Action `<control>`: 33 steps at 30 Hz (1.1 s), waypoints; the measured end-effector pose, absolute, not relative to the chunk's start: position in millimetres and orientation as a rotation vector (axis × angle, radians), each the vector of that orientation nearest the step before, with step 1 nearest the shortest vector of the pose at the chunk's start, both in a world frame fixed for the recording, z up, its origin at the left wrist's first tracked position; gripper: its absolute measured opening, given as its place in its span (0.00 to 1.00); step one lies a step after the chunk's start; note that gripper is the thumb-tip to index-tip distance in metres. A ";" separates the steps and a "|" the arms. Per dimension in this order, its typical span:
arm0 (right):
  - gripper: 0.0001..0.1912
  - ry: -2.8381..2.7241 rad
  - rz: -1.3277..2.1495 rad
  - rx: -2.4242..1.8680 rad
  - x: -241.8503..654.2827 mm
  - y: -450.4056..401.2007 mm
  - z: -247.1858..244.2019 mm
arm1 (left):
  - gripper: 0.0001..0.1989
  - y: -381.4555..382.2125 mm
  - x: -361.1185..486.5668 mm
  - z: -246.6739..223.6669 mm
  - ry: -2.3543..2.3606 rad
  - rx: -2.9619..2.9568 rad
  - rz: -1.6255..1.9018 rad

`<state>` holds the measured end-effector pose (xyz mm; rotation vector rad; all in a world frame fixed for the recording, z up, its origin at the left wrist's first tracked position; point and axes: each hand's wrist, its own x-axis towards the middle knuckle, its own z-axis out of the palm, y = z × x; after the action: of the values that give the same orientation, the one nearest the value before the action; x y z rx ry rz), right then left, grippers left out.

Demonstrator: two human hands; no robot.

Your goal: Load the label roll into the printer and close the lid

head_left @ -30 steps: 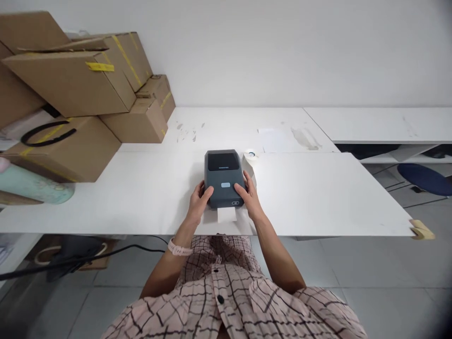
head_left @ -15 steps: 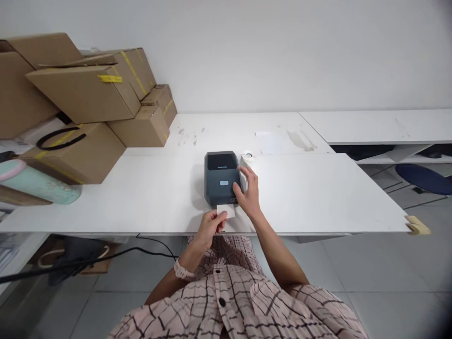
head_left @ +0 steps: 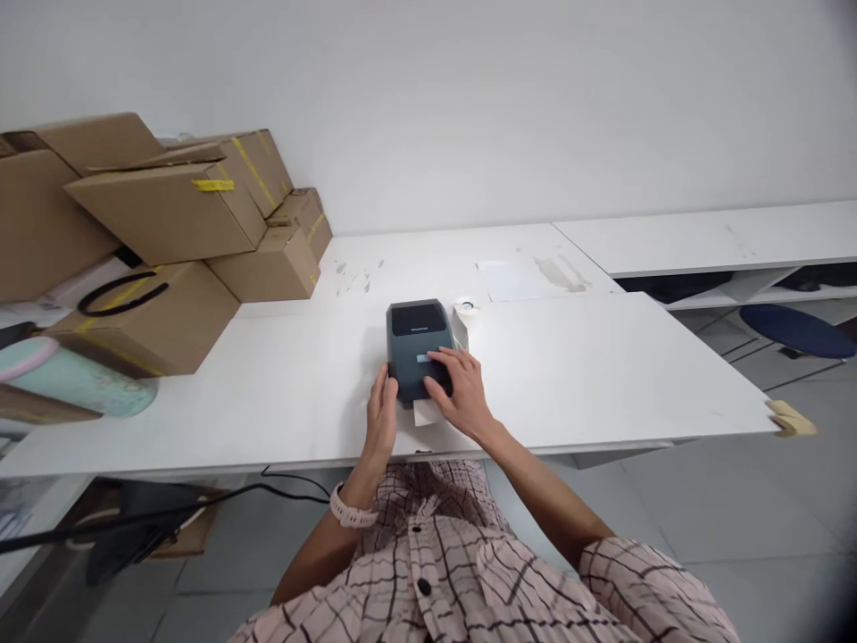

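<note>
Printer [head_left: 405, 363], dark blue-grey, stands on the white table [head_left: 576, 375] near the table's front edge; white slip [head_left: 424, 414] protrudes from its front. Left hand [head_left: 382, 418] lies along its left side, fingers together. Right hand [head_left: 464, 392] is spread over its top, fingertips by the pale button [head_left: 422, 358].

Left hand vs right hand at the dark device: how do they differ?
Placement: the left hand is at the left side of the dark device; the right hand reaches over its top, near the pale button.
Wrist: the left hand's wears a pink band; the right hand's has none.
Shared: both appear to touch the device.
</note>
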<state>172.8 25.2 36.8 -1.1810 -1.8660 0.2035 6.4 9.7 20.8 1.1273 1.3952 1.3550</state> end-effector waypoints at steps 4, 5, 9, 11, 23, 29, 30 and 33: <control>0.27 -1.566 0.639 -1.174 192.8 27.8 44.3 | 0.31 22.8 8.6 40.0 1.275 1.113 1.436; 0.28 -1.525 0.724 -1.147 196.2 31.9 50.5 | 0.31 27.9 7.4 47.2 1.233 1.104 1.476; 0.34 -1.470 0.832 -1.014 200.3 67.0 86.8 | 0.30 59.2 0.3 74.9 1.098 1.104 1.575; 0.37 -1.505 0.791 -0.979 197.8 95.9 102.7 | 0.29 78.7 -2.4 77.0 1.176 1.140 1.583; 0.26 -2.018 -0.044 -1.244 174.0 181.4 113.9 | 0.31 122.4 1.1 30.2 1.907 1.524 0.790; 0.13 -2.658 -0.009 -1.374 154.3 159.7 71.9 | 0.29 124.4 3.2 25.3 1.875 1.478 0.850; 0.12 -2.701 0.052 -1.364 151.8 160.7 66.0 | 0.28 124.4 3.2 25.3 1.868 1.495 0.852; 0.11 -2.825 0.261 -1.332 147.2 166.3 58.1 | 0.27 123.5 2.7 27.6 1.869 1.554 0.845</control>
<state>147.2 166.3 58.1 -1.3316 -2.8253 0.2611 2.7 123.5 27.6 1.5538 1.8689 0.8448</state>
